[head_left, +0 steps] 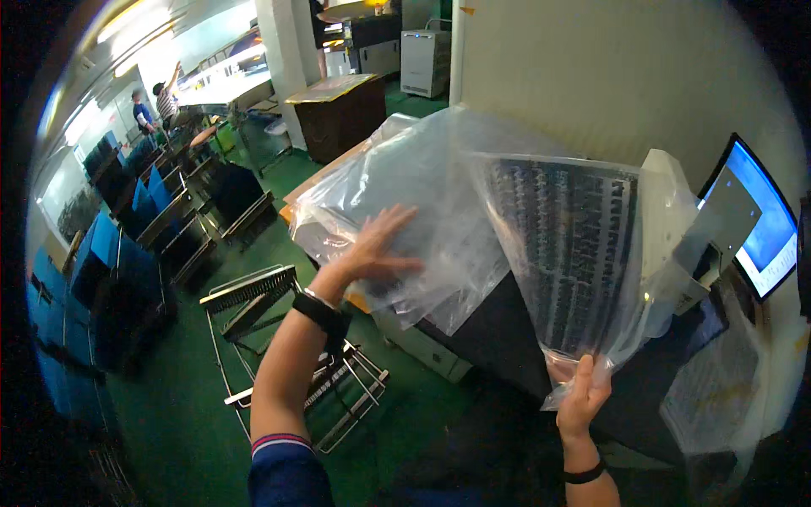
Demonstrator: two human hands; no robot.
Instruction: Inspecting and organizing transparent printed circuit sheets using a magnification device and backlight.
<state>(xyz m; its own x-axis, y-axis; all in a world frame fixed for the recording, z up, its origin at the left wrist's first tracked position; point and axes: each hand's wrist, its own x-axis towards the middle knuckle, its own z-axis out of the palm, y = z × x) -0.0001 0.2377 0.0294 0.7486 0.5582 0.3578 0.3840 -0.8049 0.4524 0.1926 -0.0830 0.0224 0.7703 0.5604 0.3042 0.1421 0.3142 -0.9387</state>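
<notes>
Head, left hand (pixel 382 252) splayed over plastic (pixel 452 211), right hand (pixel 583 400) gripping bag (pixel 574 262)

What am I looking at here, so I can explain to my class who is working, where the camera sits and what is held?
There is no robot: these are a person's bare hands, seen from a camera worn on the head, looking down. Its fisheye lens bends straight edges near the rim. The right hand grips the lower end of a clear plastic bag; a dark patterned sheet shows through. The left hand is spread open over more clear plastic on the dark table; whether it presses down is unclear.
</notes>
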